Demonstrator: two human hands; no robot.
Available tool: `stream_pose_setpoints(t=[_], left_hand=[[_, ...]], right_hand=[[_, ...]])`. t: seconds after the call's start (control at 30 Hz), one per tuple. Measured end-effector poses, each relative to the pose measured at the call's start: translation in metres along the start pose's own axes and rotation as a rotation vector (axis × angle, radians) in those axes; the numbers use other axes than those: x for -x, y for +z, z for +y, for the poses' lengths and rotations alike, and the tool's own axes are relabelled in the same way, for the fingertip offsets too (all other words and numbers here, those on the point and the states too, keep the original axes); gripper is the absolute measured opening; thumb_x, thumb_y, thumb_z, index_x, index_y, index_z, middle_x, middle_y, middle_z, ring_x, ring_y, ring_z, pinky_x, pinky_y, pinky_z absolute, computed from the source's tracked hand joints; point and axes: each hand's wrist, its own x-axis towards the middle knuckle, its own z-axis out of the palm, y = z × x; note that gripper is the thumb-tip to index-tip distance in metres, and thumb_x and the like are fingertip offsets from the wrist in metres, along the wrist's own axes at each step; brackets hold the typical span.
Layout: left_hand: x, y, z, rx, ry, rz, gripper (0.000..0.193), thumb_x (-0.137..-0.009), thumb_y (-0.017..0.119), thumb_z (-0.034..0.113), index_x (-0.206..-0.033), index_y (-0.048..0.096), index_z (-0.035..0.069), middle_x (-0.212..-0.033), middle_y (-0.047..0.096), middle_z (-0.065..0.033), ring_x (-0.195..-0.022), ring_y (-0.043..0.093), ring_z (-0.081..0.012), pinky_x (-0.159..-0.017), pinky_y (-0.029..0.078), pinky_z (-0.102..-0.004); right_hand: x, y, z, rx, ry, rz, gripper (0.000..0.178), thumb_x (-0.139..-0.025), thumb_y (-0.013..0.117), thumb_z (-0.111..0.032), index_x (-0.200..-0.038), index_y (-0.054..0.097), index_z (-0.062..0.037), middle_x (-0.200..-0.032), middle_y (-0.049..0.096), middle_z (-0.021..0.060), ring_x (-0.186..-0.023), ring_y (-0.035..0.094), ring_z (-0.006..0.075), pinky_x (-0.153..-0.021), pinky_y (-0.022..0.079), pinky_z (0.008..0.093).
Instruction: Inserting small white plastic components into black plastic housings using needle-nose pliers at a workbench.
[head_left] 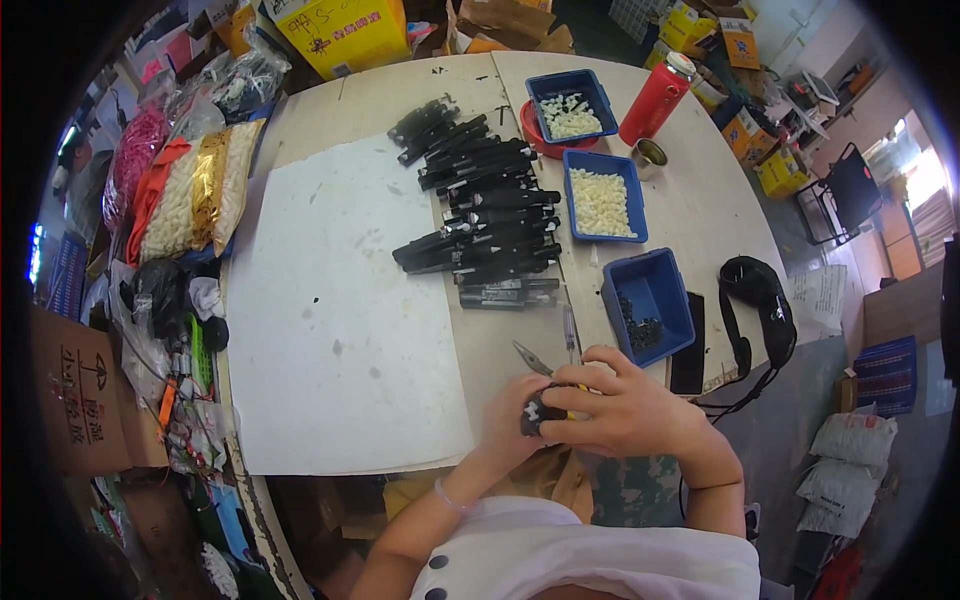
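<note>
Both hands meet at the table's near edge. My right hand (630,400) is closed, fingers curled around pliers (532,358) whose pointed metal jaws stick out up and left; a bit of yellow handle shows under the fingers. My left hand (508,415) is closed around a small black piece with a white part (535,413), pressed against the right fingers. Much of that piece is hidden, so its kind is unclear. Ahead lies a row of black pen-like tubes (500,215), several with white tips. A thin screwdriver-like tool (569,330) rests just beyond the pliers.
Blue bins hold white pieces (636,205) (605,120) and small black parts (612,290). A red flask (655,100) and metal cup (648,155) stand far right. White sheet (340,330) covers the left; black strapped object (755,300) lies right. Bags (190,200) crowd the left edge.
</note>
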Motion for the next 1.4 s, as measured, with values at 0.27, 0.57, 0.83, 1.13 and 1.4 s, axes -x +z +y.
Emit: stream_pose_setpoints(t=[0.27, 0.57, 0.83, 1.13, 1.4], left_hand=[[-0.001, -0.002, 0.002, -0.004, -0.008, -0.012, 0.056, -0.058, 0.079, 0.016, -0.107, 0.052, 0.005, -0.104, 0.057, -0.0131, -0.092, 0.058, -0.0312, -0.078, 0.048, -0.0357], [-0.006, -0.003, 0.003, -0.101, 0.059, 0.014, 0.048, -0.064, 0.076, 0.003, -0.105, 0.051, 0.003, -0.097, 0.058, -0.0153, -0.086, 0.06, -0.0287, -0.075, 0.049, -0.0326], [0.001, 0.003, 0.001, -0.081, -0.003, 0.019, 0.05, -0.061, 0.077, 0.004, -0.104, 0.051, 0.005, -0.098, 0.058, -0.0142, -0.088, 0.06, -0.03, -0.075, 0.049, -0.0342], [0.001, 0.003, -0.005, -0.059, -0.027, 0.012, 0.054, -0.057, 0.078, 0.006, -0.105, 0.053, 0.007, -0.102, 0.058, -0.0144, -0.092, 0.059, -0.0324, -0.077, 0.049, -0.0365], [-0.004, -0.002, -0.001, -0.087, 0.05, -0.008, 0.05, -0.064, 0.077, 0.004, -0.105, 0.05, 0.004, -0.098, 0.058, -0.0151, -0.087, 0.06, -0.0284, -0.074, 0.049, -0.0325]], right_hand=[[0.0, 0.004, 0.002, 0.027, -0.019, 0.027, 0.029, -0.065, 0.066, -0.013, -0.092, 0.06, -0.0228, -0.102, 0.053, -0.0027, -0.105, 0.047, 0.0183, -0.09, 0.037, 0.0412], [-0.012, -0.018, 0.095, 0.335, 0.437, 0.42, 0.021, -0.069, 0.063, -0.008, -0.09, 0.061, -0.01, -0.092, 0.055, 0.0044, -0.097, 0.05, 0.0234, -0.084, 0.038, 0.0373], [-0.02, 0.049, 0.221, 0.383, 0.784, -0.179, 0.014, -0.073, 0.064, -0.022, -0.071, 0.068, -0.0086, -0.077, 0.063, 0.0066, -0.09, 0.055, 0.0241, -0.078, 0.04, 0.0347], [-0.003, 0.025, 0.197, 0.039, 0.776, 0.37, 0.019, -0.079, 0.059, -0.019, -0.083, 0.065, -0.0013, -0.083, 0.065, 0.0129, -0.084, 0.059, 0.0294, -0.076, 0.045, 0.0396], [0.007, -0.003, 0.045, -0.746, 0.705, 0.285, 0.015, -0.084, 0.057, -0.009, -0.095, 0.062, -0.0009, -0.087, 0.064, 0.0109, -0.08, 0.063, 0.0195, -0.073, 0.047, 0.0277]])
